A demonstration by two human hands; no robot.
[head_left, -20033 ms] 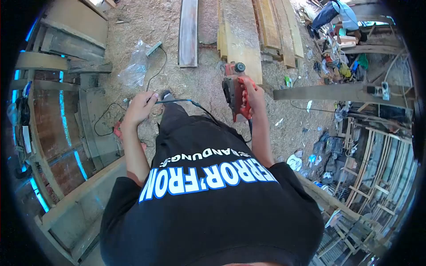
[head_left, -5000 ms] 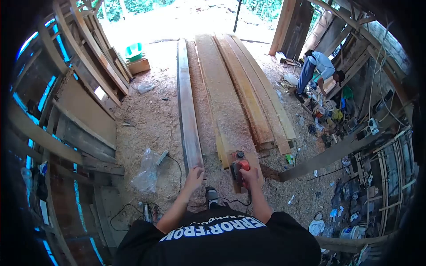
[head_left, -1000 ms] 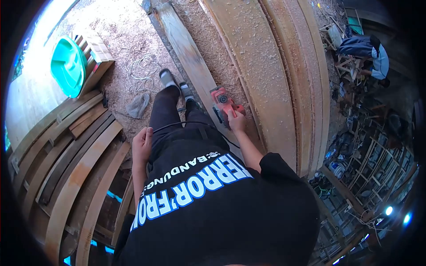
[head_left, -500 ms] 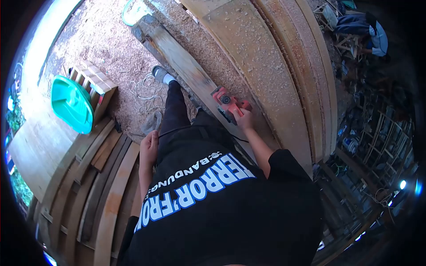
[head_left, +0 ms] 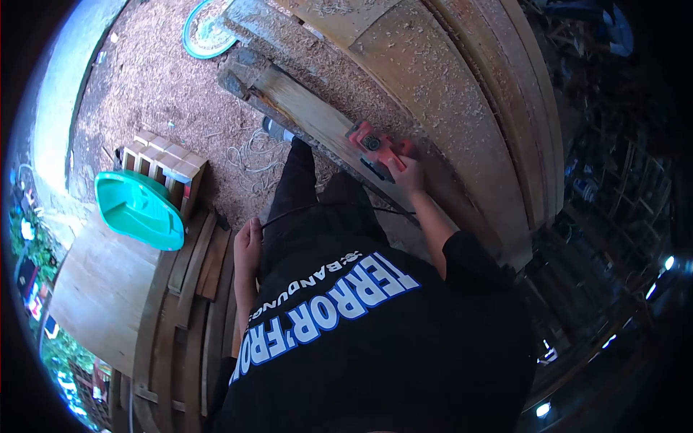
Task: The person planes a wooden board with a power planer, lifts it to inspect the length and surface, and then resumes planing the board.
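Observation:
My right hand (head_left: 408,169) grips the handle of a red electric planer (head_left: 374,146) that rests on a long grey wooden plank (head_left: 303,112). The planer's black power cord (head_left: 325,207) runs across my black trousers to my left hand (head_left: 247,244), which is closed on it at my hip. Sawdust covers the wider planks (head_left: 447,94) stacked to the right of the planer. One of my shoes (head_left: 276,130) stands on the ground beside the plank.
A green plastic basin (head_left: 138,209) lies on a small wooden crate (head_left: 167,160) at the left. Curved boards (head_left: 184,317) are stacked at the lower left. A coil of rope (head_left: 249,155) lies on the sawdust-covered ground. A round green rim (head_left: 202,40) sits near the plank's far end.
The planer has moved further along the plank toward its far end as I walk with it. The view has swung, so the basin and crate now sit lower left.

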